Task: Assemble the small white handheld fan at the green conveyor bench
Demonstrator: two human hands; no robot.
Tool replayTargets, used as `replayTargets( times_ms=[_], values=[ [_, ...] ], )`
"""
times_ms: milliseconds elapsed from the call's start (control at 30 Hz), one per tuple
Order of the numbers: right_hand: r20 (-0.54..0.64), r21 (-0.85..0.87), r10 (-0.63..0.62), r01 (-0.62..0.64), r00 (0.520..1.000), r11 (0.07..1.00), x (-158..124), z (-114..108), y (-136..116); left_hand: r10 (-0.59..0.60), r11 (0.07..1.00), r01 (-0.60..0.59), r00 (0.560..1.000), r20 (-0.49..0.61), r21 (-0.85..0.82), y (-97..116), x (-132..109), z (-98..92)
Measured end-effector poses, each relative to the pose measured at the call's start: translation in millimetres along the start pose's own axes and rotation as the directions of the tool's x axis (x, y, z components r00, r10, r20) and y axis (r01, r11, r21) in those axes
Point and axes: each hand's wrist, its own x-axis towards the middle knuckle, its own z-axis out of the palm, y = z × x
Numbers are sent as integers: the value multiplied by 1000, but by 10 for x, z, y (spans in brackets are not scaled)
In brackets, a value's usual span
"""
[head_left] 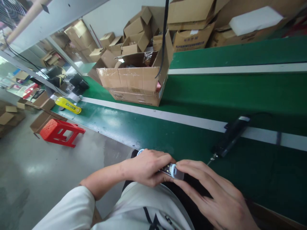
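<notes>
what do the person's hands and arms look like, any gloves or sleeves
No gloves, rings or watch show. The left hand has a bare forearm behind it, then a loose white sleeve ending near the elbow. The right hand shows only to the wrist, no sleeve in view.

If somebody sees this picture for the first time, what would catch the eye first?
The two bare hands at the bottom centre: the left hand and the right hand together grip a small device with a pale blue end at the near edge of the green table. Next come the bright red stool on the floor at left and the open cardboard box on the table, with a black power screwdriver lying at right.
</notes>
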Motion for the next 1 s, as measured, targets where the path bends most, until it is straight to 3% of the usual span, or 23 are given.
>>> replayTargets(
  times_ms=[500,733,1000],
  values=[
    [128,53,41,-48,991,997,-9,17,157,55,998,-56,994,93,4,-171,1,-27],
    [89,76,3,-10,996,997,58,39,168,-1,989,17,994,108,-148,-173,44,-78],
    [38,-47,13,-11,999,999,41,43,129,1,997,4,998,59,-76,-160,43,-124]
  ],
)
